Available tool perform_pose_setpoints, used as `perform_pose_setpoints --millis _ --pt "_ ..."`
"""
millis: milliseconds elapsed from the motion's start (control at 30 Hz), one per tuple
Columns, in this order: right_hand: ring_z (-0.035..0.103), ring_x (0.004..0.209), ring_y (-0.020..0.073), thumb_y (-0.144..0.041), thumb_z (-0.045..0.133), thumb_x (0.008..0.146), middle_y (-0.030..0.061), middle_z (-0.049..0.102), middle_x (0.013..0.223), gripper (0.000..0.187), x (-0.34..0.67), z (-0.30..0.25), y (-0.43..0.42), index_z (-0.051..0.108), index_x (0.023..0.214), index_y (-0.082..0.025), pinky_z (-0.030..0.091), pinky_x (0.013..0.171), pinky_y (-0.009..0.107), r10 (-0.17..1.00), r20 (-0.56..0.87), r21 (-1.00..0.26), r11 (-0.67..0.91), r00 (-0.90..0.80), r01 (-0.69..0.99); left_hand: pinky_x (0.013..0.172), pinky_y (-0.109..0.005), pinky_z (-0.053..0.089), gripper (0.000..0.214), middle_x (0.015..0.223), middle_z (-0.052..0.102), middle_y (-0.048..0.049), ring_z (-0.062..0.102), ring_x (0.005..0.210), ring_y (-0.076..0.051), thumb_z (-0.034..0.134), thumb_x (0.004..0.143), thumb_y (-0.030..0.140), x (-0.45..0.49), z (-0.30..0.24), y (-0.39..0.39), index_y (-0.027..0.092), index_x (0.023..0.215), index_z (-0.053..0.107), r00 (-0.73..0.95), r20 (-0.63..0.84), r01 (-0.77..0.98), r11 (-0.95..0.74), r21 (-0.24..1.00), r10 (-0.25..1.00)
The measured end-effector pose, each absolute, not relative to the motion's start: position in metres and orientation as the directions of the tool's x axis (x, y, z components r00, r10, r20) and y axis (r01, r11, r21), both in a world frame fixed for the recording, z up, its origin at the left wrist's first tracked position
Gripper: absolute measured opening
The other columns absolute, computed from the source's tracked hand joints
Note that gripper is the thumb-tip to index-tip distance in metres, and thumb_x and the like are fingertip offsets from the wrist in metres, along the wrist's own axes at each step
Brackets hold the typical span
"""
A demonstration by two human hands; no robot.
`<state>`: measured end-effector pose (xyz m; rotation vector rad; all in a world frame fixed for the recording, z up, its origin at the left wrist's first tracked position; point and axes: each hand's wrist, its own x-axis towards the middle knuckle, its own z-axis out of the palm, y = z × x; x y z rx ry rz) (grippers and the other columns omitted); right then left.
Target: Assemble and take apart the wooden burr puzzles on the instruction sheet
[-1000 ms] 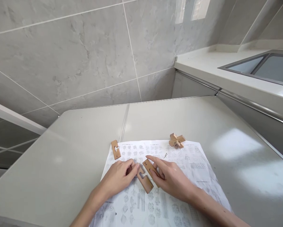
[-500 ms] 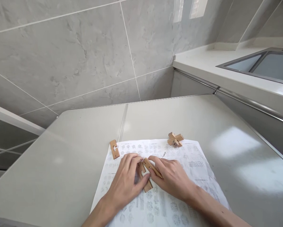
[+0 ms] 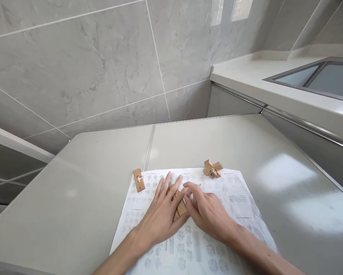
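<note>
My left hand point(image 3: 161, 214) lies on a printed instruction sheet point(image 3: 225, 198), fingers stretched forward and partly spread, its thumb side against flat notched wooden puzzle pieces point(image 3: 181, 206). My right hand point(image 3: 207, 210) meets it from the right, fingers bent over the same pieces, pressing them between both hands. Most of the pieces are hidden by the fingers. A separate notched wooden piece point(image 3: 138, 180) lies at the sheet's upper left corner. A small assembled wooden cross point(image 3: 213, 169) sits at the sheet's top edge.
The sheet lies on a pale grey table point(image 3: 102, 160) with a seam down its middle. A tiled wall rises behind. To the right a higher white counter point(image 3: 254, 80) holds a steel sink point(image 3: 317, 78).
My left hand slid forward over the wooden pieces and its fingers stretched out. My right hand's fingers curled in closer, and the two flat pieces came together between the hands.
</note>
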<state>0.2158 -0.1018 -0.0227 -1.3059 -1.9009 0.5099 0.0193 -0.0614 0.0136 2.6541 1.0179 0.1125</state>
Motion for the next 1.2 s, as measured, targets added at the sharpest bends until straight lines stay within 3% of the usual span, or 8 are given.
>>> perform_pose_setpoints --millis 167,400,600,700,833,1033,1200 --pt "0.051 0.044 0.012 -0.013 0.039 0.107 -0.0034 0.068 0.085 0.031 0.215 -0.024 -0.101 0.039 0.137 -0.022 0.03 0.046 0.026 0.911 0.379 -0.696 0.396 -0.162 0.6 0.135 -0.071 0.022 0.066 0.182 0.027 -0.004 0.007 0.17 -0.04 0.05 0.111 0.059 -0.003 0.014 -0.021 0.032 0.17 0.037 0.747 -0.015 0.657 -0.736 0.163 0.664" --pt "0.039 0.041 0.0121 -0.011 0.037 0.106 -0.0083 0.054 0.071 0.029 0.216 -0.025 -0.102 0.041 0.133 -0.022 0.023 0.046 0.027 0.923 0.337 -0.699 0.378 -0.186 0.607 0.133 -0.075 0.017 0.069 0.185 0.007 -0.0035 0.001 0.17 -0.044 0.048 0.11 0.065 -0.037 0.019 0.021 0.038 0.172 0.033 0.686 -0.038 0.727 -0.683 0.065 0.727" --pt "0.037 0.044 0.0118 -0.011 0.037 0.105 -0.008 0.053 0.072 0.033 0.216 -0.025 -0.101 0.04 0.136 -0.022 0.023 0.047 0.027 0.93 0.312 -0.716 0.364 -0.194 0.596 0.135 -0.071 0.015 0.071 0.185 0.011 -0.0047 0.006 0.17 -0.041 0.048 0.109 0.066 -0.062 0.014 0.029 0.037 0.172 0.032 0.58 -0.099 0.813 -0.567 0.132 0.808" --pt "0.037 0.044 0.0118 -0.011 0.036 0.105 -0.0082 0.051 0.071 0.032 0.217 -0.025 -0.101 0.04 0.134 -0.023 0.022 0.047 0.027 0.933 0.302 -0.721 0.357 -0.195 0.594 0.133 -0.069 0.024 0.068 0.184 0.018 -0.0065 0.015 0.169 -0.041 0.047 0.109 0.065 -0.074 0.008 0.029 0.036 0.17 0.037 0.533 -0.072 0.839 -0.516 0.171 0.843" --pt "0.04 0.046 0.0109 -0.012 0.037 0.105 -0.0042 0.061 0.083 0.034 0.217 -0.027 -0.101 0.039 0.137 -0.023 0.024 0.048 0.027 0.937 0.297 -0.739 0.346 -0.182 0.578 0.128 -0.068 0.035 0.066 0.183 0.02 -0.0088 0.021 0.167 -0.043 0.046 0.11 0.063 -0.08 0.006 0.027 0.035 0.169 0.038 0.491 -0.043 0.858 -0.474 0.2 0.87" --pt "0.047 0.049 0.0123 -0.016 0.039 0.106 -0.0006 0.066 0.095 0.035 0.218 -0.024 -0.1 0.036 0.139 -0.026 0.033 0.05 0.028 0.966 0.223 -0.827 0.26 -0.133 0.499 0.13 -0.066 0.035 0.07 0.186 0.007 -0.007 0.017 0.169 -0.042 0.048 0.111 0.062 -0.049 0.019 0.017 0.039 0.173 0.026 0.587 -0.011 0.79 -0.57 0.226 0.809" --pt "0.053 0.055 0.013 -0.023 0.044 0.108 0.0001 0.066 0.099 0.034 0.22 -0.025 -0.096 0.036 0.141 -0.028 0.045 0.055 0.029 0.99 0.137 -0.942 0.142 -0.036 0.305 0.132 -0.056 0.037 0.068 0.185 0.013 -0.0055 0.022 0.169 -0.034 0.051 0.11 0.061 -0.003 0.024 -0.001 0.037 0.17 0.032 0.715 0.008 0.654 -0.673 0.345 0.699"
